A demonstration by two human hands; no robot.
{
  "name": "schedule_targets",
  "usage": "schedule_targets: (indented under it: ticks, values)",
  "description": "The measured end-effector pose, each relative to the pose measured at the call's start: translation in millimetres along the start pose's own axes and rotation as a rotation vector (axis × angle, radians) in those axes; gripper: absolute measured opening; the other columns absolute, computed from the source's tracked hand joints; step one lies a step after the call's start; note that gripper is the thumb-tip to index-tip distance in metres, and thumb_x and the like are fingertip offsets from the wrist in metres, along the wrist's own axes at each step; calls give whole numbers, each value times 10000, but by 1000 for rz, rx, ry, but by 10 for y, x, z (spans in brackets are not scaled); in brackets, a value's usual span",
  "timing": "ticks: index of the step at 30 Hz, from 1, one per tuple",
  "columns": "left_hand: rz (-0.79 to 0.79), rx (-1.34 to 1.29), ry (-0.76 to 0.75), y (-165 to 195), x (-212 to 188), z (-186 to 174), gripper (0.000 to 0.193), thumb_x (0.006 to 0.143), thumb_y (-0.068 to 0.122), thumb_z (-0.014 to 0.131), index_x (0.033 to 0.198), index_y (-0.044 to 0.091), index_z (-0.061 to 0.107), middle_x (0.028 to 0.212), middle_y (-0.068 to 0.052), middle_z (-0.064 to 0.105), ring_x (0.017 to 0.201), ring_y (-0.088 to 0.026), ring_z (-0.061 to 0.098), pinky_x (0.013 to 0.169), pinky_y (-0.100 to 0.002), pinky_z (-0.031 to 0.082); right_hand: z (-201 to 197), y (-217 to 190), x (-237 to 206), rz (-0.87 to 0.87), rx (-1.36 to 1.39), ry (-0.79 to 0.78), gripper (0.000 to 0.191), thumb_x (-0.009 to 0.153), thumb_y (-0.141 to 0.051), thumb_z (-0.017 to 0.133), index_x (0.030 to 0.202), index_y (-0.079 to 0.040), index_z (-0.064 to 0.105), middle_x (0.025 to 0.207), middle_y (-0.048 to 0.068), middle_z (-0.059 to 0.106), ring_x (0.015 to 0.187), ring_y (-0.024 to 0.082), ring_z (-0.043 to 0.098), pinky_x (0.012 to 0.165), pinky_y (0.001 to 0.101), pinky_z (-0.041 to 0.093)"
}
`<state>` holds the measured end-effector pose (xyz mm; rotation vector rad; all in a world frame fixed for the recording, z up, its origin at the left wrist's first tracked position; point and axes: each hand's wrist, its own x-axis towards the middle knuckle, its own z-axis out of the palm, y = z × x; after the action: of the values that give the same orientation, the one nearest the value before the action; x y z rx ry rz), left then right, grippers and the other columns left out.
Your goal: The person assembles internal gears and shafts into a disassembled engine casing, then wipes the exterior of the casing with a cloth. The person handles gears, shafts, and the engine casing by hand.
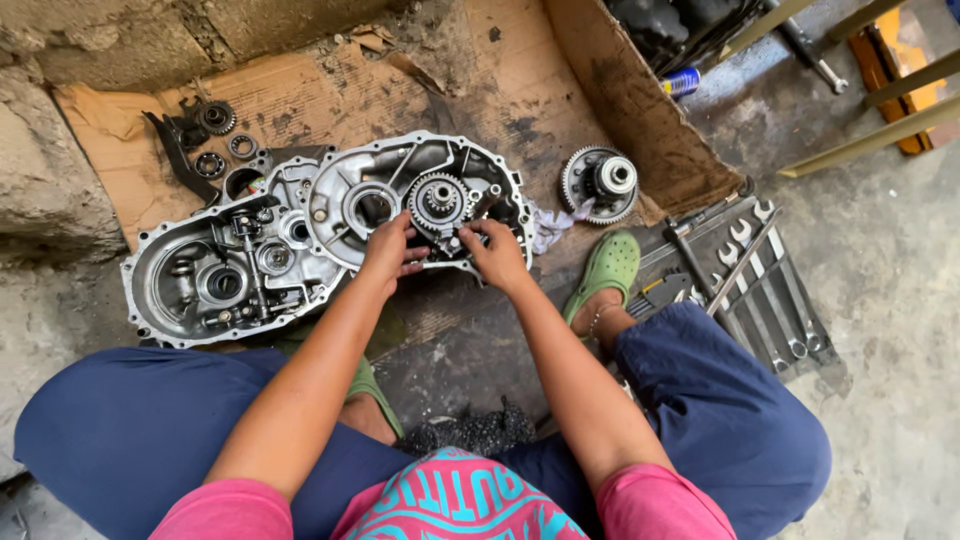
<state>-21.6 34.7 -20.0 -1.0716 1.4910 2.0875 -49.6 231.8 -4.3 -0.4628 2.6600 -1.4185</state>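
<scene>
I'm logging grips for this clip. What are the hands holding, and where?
Both hands, left and right, grip the lower part of the gear cluster inside the metal housing; exact finger contact is hidden.

Rough grey concrete floor [890, 330] fills the right and lower edges of the frame, lit by soft daylight. A stained, torn cardboard sheet [520, 90] covers the upper middle, beside a crumbling stone wall [60, 150] at upper left. Yellow metal bars [870, 140] cross the upper right corner.
</scene>
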Motion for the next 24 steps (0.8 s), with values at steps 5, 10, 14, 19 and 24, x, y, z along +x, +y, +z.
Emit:
schedule_targets:
  ticks: [5,10,14,19,24]
  values:
    - [-64,-82,-53,46,30,-27,812,935,642,436,1514,72,399,1578,-120,457,1017,-314,736,833,-455,566,49,38,53,119,100,-79,342,966,-332,683,1089,-15,716,1021,164,699,909,278,672,805,381,533]
    - [-156,-174,-107,107,83,-70,1018,901,743,390,1581,6,216,1661,-186,269,1007,-383,751,825,-474,561,94,108,69,53,143,-87,318,977,-294,679,1077,7,708,1020,157,722,947,245,683,831,368,525]
    - [-193,-204,-130,94,167,-83,1061,880,780,356,1562,-24,232,1658,-202,315,978,-386,770,771,-462,568,124,145,50,118,242,-131,303,1006,-287,646,1085,1,692,987,132,729,914,214,668,822,344,531]
    - [-195,-174,-184,112,238,-15,1092,837,838,296,1537,2,364,1586,-190,473,906,-347,774,701,-436,577,23,171,18,72,93,-154,293,992,-256,659,1123,4,694,1012,134,703,897,196,648,807,333,516]
    - [-183,131,-96,154,182,-91,943,859,720,442,1548,85,330,1564,-143,417,903,-352,761,734,-445,579,-131,213,-48,200,82,-26,282,1014,-251,638,1157,-26,730,984,115,750,874,180,689,805,312,539]
